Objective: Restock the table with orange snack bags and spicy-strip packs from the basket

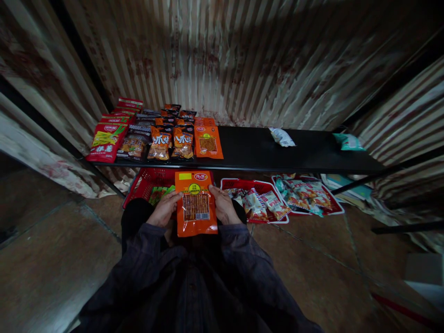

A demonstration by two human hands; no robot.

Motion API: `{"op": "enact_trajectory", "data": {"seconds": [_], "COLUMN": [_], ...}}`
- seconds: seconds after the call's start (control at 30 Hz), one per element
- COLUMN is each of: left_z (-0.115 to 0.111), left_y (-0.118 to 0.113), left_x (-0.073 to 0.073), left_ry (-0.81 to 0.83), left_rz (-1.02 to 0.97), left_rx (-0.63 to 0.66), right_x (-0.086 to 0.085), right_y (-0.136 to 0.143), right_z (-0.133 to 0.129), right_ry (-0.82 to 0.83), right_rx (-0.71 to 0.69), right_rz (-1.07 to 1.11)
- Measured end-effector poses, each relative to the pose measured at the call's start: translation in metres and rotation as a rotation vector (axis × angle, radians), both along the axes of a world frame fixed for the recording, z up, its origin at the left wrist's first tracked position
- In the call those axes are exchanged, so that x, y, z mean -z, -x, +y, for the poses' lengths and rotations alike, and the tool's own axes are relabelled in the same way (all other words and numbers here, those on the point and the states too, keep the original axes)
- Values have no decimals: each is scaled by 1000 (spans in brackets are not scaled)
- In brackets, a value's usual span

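Observation:
An orange snack packet (196, 226) is held upright between my two hands, its printed front and clear window facing me. My left hand (164, 209) grips its left edge, and my right hand (224, 206) grips the right edge. Just beyond, on the black shelf (243, 147), stand similar orange packets (209, 142) at the right end of several rows. Left of them are black-and-orange bags (160, 144), dark brown bags (132, 144) and red bags (107, 138). Farther right on the shelf lie a white packet (282, 137) and a teal packet (348, 142).
Below the shelf sit red baskets: one at left (138, 186) with green packets, and others (285, 219) (342, 211) holding white-and-red snack bags. Black shelf posts (55, 129) slant at both sides. A striped curtain hangs behind. A pale box (423, 268) is at the lower right.

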State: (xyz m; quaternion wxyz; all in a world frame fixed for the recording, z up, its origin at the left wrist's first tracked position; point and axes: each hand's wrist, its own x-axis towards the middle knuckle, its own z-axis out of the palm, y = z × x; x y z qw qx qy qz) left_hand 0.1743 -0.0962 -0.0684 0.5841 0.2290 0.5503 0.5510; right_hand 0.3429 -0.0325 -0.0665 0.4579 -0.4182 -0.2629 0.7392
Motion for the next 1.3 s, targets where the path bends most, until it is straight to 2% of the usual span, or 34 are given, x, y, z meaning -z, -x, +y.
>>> {"op": "enact_trajectory", "data": {"seconds": [0.1, 0.3, 0.5, 0.73, 0.93, 1.0, 1.07, 1.2, 1.3], "left_z": [-1, 4, 12, 12, 5, 3, 2, 1, 0], "left_y": [0, 2, 11, 11, 5, 4, 2, -4, -12], "left_x": [-4, -11, -14, -28, -27, -26, -27, -33, -36], "left_ry": [-54, -109, -155, -153, -154, -158, -168, -214, -239], "left_rz": [-92, -121, -160, -229, -274, -281, -277, -221, -172], "left_rx": [57, -67, -140, -186, -81, -63, -57, -48, -37], "right_x": [0, -6, -16, -16, -9, -4, 0, 1, -3], "right_y": [-1, -4, -9, -8, -6, -6, -6, -8, -7], "right_z": [-2, -15, -28, -29, -28, -27, -26, -26, -30], "right_ry": [-10, -40, -149, -163, -189, -234, -349, -742, -957], "right_rx": [6, -111, -217, -208, -140, -131, -76, 62, 30], "right_rz": [-5, -27, -43, -6, -24, -108, -270, -758, -989]}}
